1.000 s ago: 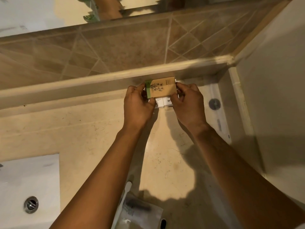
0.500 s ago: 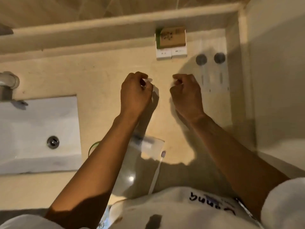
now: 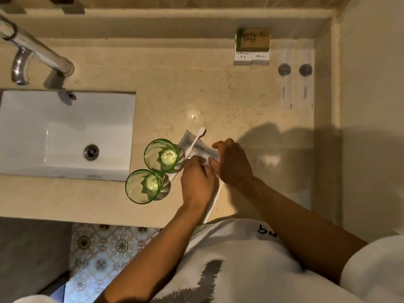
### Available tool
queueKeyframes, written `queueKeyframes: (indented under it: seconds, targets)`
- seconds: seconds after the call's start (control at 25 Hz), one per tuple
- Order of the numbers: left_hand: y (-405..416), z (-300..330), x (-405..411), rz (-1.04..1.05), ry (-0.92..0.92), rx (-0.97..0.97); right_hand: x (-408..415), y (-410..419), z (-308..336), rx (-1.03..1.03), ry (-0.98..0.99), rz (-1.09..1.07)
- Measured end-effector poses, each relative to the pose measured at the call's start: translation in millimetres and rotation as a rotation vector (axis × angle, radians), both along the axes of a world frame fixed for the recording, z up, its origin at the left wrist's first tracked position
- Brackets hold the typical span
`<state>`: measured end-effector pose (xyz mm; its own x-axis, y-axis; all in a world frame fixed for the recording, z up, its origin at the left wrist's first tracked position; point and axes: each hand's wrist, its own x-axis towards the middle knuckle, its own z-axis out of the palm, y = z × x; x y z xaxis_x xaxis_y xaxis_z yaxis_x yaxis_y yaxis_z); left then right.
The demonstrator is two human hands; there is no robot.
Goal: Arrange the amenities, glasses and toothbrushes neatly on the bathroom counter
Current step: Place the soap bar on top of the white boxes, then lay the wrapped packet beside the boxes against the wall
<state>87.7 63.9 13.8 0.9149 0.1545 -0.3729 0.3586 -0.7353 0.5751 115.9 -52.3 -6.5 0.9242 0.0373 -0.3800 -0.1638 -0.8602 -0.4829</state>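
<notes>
Hands meeting over toothbrush packet (image 3: pixel 197 147) on table (image 3: pixel 218 95): left hand (image 3: pixel 197 182) pinching its edge, fingers curled; right hand (image 3: pixel 232 164) pressing down, fingers half-bent.

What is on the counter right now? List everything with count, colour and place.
glasses: two, green, upright beside the sink.
toothbrushes: two, white, by the hands.
packet: one, clear, under a toothbrush.
amenity boxes: brown box on two white ones, back ledge.
round caps: two, grey, right rear.
sink: one, white, left.
tap: one, chrome, behind the sink.
left hand: fingers curled at a toothbrush.
right hand: on the packet.
</notes>
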Motion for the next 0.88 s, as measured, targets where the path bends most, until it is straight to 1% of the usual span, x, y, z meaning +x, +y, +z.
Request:
queueKeyframes:
  seconds: [0.08,0.16,0.24,0.36,0.44,0.52,0.64,0.76,0.88]
  targets:
    - [2,-3,-9,0.021,0.042,-0.001,-2,2,4,0.041,0.070,-0.029]
    - [3,-6,-12,-0.028,0.045,0.024,-5,3,6,0.106,0.157,-0.093]
    - [4,-7,-9,-0.020,0.037,-0.025,-6,3,8,0.158,0.212,-0.172]
    - [4,-7,-5,0.040,0.059,-0.169,-5,0,14,0.206,0.258,-0.268]
    - [2,-2,-5,0.079,0.108,-0.263,-7,-1,19,0.204,0.231,-0.290]
    - [-3,-2,-1,0.180,0.191,-0.371,-9,-4,25,0.213,0.183,-0.300]
    - [-13,-2,9,0.366,0.377,-0.592,-9,-13,30,0.166,0.125,-0.339]
    - [-23,10,20,0.375,0.437,-0.755,-11,-23,32,0.094,0.056,-0.386]
    - [-27,14,29,0.396,0.555,-0.884,-13,-29,35,0.213,0.105,-0.451]
